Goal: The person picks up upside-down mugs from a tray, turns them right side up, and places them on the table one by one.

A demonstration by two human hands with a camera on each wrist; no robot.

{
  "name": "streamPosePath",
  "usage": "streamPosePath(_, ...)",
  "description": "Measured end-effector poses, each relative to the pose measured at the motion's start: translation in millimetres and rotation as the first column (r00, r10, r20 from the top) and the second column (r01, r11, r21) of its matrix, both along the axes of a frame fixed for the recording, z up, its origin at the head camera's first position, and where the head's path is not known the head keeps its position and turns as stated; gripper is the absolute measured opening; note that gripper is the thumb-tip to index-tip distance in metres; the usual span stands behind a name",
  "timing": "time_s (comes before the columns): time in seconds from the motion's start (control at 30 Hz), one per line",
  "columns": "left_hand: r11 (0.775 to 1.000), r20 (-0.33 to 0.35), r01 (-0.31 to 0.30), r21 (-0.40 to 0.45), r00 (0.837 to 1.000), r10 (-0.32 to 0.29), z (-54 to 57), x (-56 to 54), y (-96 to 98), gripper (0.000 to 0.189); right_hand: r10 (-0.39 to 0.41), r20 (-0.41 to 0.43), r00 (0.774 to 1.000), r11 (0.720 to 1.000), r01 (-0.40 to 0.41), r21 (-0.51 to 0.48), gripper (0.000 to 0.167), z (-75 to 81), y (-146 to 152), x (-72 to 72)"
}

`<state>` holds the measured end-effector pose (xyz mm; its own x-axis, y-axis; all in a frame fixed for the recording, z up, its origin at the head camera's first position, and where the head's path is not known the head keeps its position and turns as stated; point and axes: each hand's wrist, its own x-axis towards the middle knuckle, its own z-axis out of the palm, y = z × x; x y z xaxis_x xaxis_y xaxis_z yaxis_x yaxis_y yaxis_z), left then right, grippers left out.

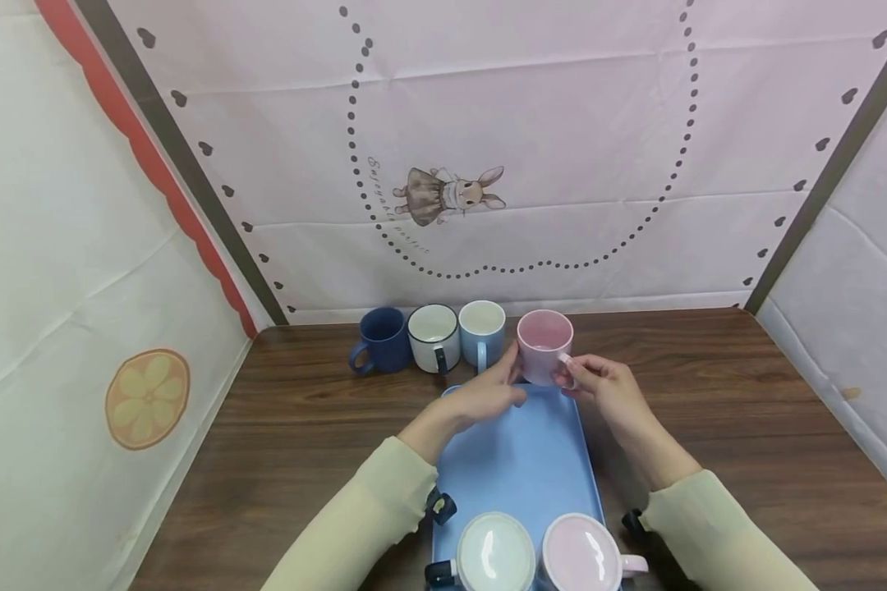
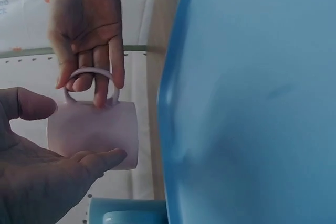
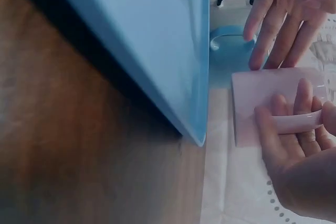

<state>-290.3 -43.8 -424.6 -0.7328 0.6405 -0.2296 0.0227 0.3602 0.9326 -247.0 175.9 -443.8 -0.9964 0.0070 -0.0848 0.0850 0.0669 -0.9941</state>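
A pink mug [image 1: 538,361] is at the far end of a blue tray [image 1: 521,460]. My right hand [image 1: 613,398] holds it by the handle [image 3: 295,124], fingers passing through the loop. On the mug's other side is my left hand [image 1: 484,396], its fingers extended against the wall; the left wrist view shows the thumb [image 2: 37,104] apart from the fingers beside the mug. Just left of the pink mug stands a light blue mug [image 1: 480,336], its handle towards me.
Left of the light blue mug stand a white mug with a dark rim [image 1: 443,349] and a navy mug [image 1: 388,349]. At the tray's near end are a white mug with a black handle [image 1: 495,550] and another pink mug [image 1: 580,554]. Printed cloth [image 1: 547,148] rises behind the wooden table [image 1: 303,476].
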Motion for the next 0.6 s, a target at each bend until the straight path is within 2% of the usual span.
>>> streamPosePath(0.2, 0.997, 0.006, -0.075, 0.013, 0.997, 0.075, -6.9, -15.1, 6.9, 0.103, -0.006, 0.065, 0.998, 0.997, 0.001, 0.079, 0.039, 1.7, -1.8, -12.0)
streamPosePath(0.4, 0.994, -0.018, -0.106, -0.004, 0.994, 0.106, -10.4, -24.1, 11.5, 0.103, -0.011, 0.065, 0.998, 0.998, 0.007, 0.059, 0.038, -2.2, -6.7, -21.7)
streamPosePath(0.6, 0.992, -0.058, -0.117, -0.039, 0.992, 0.115, -13.5, -27.2, 13.7, 0.101, -0.032, 0.068, 0.997, 0.999, 0.031, 0.013, 0.038, -6.3, -10.2, -29.0)
